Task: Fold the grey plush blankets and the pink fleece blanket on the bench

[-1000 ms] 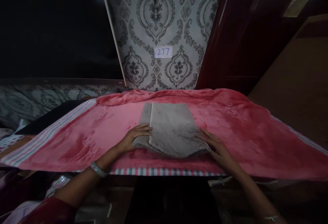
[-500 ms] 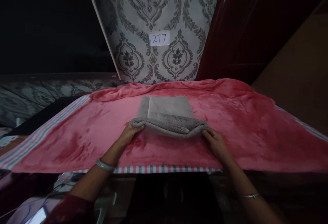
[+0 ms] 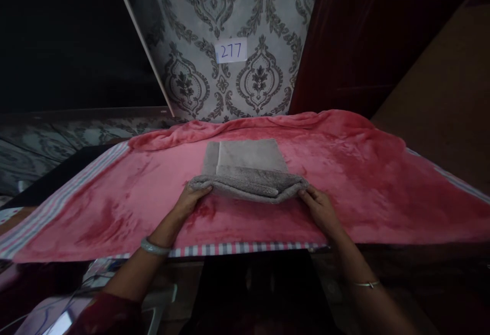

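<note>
Grey towel [image 3: 248, 169] lying at the middle of a worktop draped in a pink blanket [image 3: 363, 182], far part flat, near part doubled up and over into a thick rounded roll. Left hand [image 3: 189, 202] at the left end of that roll, right hand [image 3: 319, 207] at the right end, one at each near corner so the folded edge comes up level across its width and does not sag to one side. Fingers of both hands pinched on the towel's near edge, thumbs on top as far as the dim light allows, wrists low and just above the blanket. A silver bangle [image 3: 153, 246] on the left wrist, a thin bracelet [image 3: 365, 284] on the right. Striped border [image 3: 237, 248] of the blanket hanging at the near edge of the worktop. Behind, patterned wallpaper [image 3: 260, 13] with a small white label [image 3: 230, 50] marked 277, and a dark red door [image 3: 367, 39] to the right.
</note>
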A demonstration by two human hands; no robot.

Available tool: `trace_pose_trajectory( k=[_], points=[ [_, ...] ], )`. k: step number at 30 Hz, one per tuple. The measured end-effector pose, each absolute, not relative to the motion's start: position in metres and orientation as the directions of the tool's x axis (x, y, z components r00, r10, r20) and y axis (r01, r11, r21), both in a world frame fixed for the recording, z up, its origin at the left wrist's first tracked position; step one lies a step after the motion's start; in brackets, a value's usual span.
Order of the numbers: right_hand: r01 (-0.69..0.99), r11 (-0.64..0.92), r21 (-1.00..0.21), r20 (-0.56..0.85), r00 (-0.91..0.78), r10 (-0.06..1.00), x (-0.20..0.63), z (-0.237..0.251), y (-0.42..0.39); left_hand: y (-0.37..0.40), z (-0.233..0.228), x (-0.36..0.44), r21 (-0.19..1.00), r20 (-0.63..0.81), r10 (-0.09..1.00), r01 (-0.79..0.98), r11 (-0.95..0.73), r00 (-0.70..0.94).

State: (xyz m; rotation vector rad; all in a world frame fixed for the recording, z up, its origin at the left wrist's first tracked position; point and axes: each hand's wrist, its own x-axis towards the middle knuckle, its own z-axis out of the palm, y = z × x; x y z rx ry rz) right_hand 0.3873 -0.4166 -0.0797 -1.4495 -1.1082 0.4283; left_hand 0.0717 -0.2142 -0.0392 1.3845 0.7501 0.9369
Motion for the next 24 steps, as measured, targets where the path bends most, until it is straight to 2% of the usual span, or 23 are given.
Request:
trace_pose_trajectory(
  k=[12, 16, 18, 20, 22, 24],
  points=[
    [0.365, 0.179, -0.914, 0.338, 0.440, 0.832, 0.390, -0.085, -0.416, -0.214, -0.043, 0.066, 0.990, 0.139, 0.860, -0.057, -0.127, 0.492],
    [0.443, 0.249, -0.861, 0.405, 0.303, 0.863, 0.391, -0.081, -0.423, -0.216, -0.036, 0.060, 0.951, 0.219, 0.770, 0.044, -0.305, 0.599],
    [0.530, 0.287, -0.798, 0.437, 0.180, 0.881, 0.391, -0.079, -0.429, -0.215, -0.034, 0.054, 0.871, 0.296, 0.663, 0.090, -0.482, 0.688],
    [0.627, 0.298, -0.720, 0.438, 0.077, 0.895, 0.391, -0.080, -0.434, -0.214, -0.035, 0.045, 0.725, 0.372, 0.503, 0.094, -0.683, 0.780],
    [0.695, 0.288, -0.659, 0.434, 0.039, 0.900, 0.390, -0.083, -0.437, -0.214, -0.035, 0.035, 0.539, 0.396, 0.333, 0.076, -0.839, 0.856],
    [0.722, 0.270, -0.637, 0.449, 0.062, 0.891, 0.390, -0.089, -0.438, -0.214, -0.033, 0.025, 0.367, 0.359, 0.222, 0.082, -0.927, 0.907]
  ],
)
